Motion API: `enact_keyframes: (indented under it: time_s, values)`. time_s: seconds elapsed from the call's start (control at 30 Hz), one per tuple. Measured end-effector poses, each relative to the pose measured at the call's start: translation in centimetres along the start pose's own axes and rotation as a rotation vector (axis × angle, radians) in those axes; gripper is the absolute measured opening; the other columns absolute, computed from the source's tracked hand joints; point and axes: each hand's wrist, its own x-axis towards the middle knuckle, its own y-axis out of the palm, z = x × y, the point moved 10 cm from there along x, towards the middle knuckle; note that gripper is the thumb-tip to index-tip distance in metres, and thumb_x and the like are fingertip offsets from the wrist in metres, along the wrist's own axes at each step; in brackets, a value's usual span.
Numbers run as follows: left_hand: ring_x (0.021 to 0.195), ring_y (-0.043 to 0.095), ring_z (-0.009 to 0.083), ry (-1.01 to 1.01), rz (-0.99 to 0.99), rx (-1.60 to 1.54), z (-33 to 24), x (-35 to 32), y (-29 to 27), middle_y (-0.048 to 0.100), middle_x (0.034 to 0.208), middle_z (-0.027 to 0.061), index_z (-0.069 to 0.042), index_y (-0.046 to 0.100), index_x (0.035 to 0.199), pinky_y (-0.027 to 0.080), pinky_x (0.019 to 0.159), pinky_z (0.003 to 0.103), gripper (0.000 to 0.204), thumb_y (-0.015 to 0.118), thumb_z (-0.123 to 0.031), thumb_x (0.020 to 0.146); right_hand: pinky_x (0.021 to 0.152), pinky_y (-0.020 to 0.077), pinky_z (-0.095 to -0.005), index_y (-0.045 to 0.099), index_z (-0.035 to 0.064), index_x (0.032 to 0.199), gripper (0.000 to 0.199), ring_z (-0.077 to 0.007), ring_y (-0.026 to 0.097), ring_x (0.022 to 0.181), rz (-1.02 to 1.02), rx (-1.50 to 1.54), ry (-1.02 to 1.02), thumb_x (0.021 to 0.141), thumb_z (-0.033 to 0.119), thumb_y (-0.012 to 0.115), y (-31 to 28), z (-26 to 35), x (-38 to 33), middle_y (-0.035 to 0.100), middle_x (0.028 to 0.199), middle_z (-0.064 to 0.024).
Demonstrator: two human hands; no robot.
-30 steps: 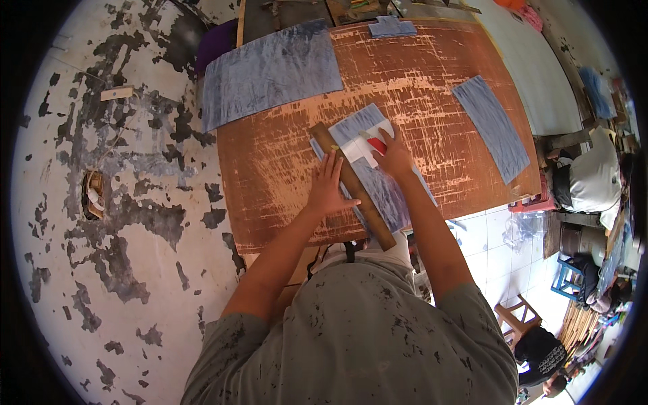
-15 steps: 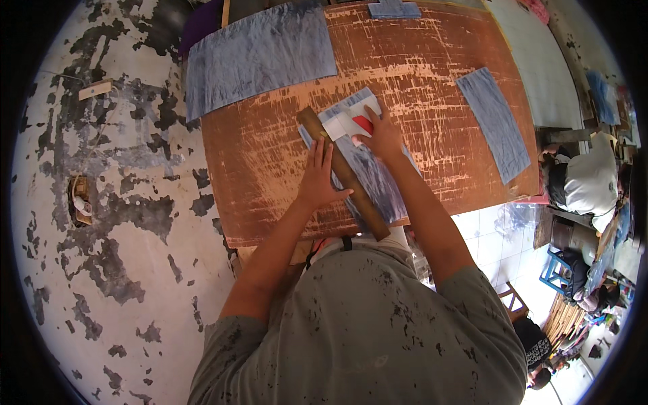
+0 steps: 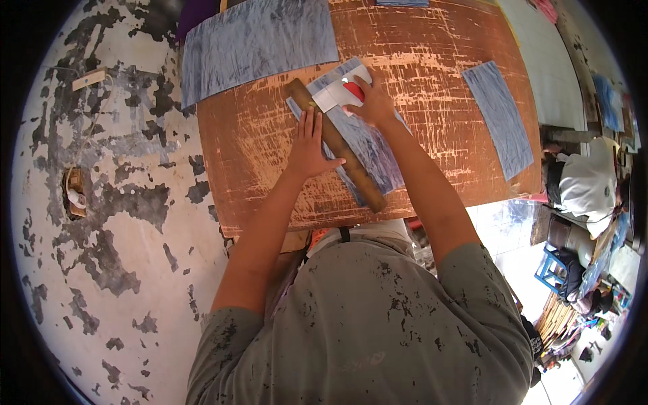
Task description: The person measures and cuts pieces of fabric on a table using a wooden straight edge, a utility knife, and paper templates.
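Observation:
My left hand (image 3: 308,150) lies with its fingers stretched along a brown wooden strip (image 3: 347,152), its thumb spread to the right across it. The strip lies slanted over a blue-grey streaked sheet (image 3: 370,152), which shows on both sides of it. At the sheet's far end my right hand (image 3: 373,101) grips a flat white piece with a red patch (image 3: 328,96), thumb and fingers around the patch. The white piece rests on the sheet, its left edge close against the strip. Part of it is hidden under my right hand.
A large blue-grey sheet (image 3: 260,47) lies at the table's far left, a narrower one (image 3: 499,121) at the right. More pieces (image 3: 401,3) are at the far edge. The brown table (image 3: 439,169) is scratched. A peeling wall (image 3: 128,202) stands left; a blue stool (image 3: 552,268) is at right.
The strip, the sheet under it and the white piece have shifted away from me and slightly left, both hands moving with them. The view has shifted a little too.

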Motion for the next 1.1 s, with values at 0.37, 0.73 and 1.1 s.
enact_keyframes:
  time_s: [0.37, 0.73, 1.1]
  values:
    - [0.164, 0.011, 0.0458, -0.115, 0.200, 0.172, -0.4, 0.7, -0.2, 0.013, 0.176, 0.0258, -0.002, 0.012, 0.172, 0.014, 0.131, 0.066, 0.146, 0.081, -0.081, 0.070, 0.102, 0.0587, -0.0492, 0.050, 0.0161, 0.159, 0.100, -0.0428, 0.068, 0.124, 0.029, -0.025, 0.052, 0.075, 0.046, 0.092, -0.4, 0.7, 0.8, 0.023, 0.173, -0.0203]
    - [0.165, 0.019, 0.0352, -0.128, 0.298, 0.278, -1.0, 3.0, -0.9, 0.009, 0.179, 0.0217, 0.004, 0.016, 0.169, 0.024, 0.128, 0.065, 0.159, 0.087, -0.082, 0.055, 0.101, 0.0586, -0.0510, 0.051, 0.0145, 0.158, 0.099, -0.0450, 0.069, 0.120, 0.008, 0.035, 0.011, 0.074, 0.045, 0.092, -0.4, 0.8, 1.7, 0.025, 0.173, -0.0182]
    - [0.165, 0.015, 0.0369, -0.143, 0.369, 0.286, -0.9, 3.3, -0.8, 0.006, 0.179, 0.0220, 0.007, 0.012, 0.169, 0.026, 0.129, 0.058, 0.161, 0.086, -0.083, 0.059, 0.099, 0.0585, -0.0515, 0.050, 0.0051, 0.156, 0.083, -0.0421, 0.069, 0.120, -0.061, 0.129, 0.046, 0.087, 0.036, 0.083, -0.5, -0.1, 1.9, 0.034, 0.170, -0.0145]
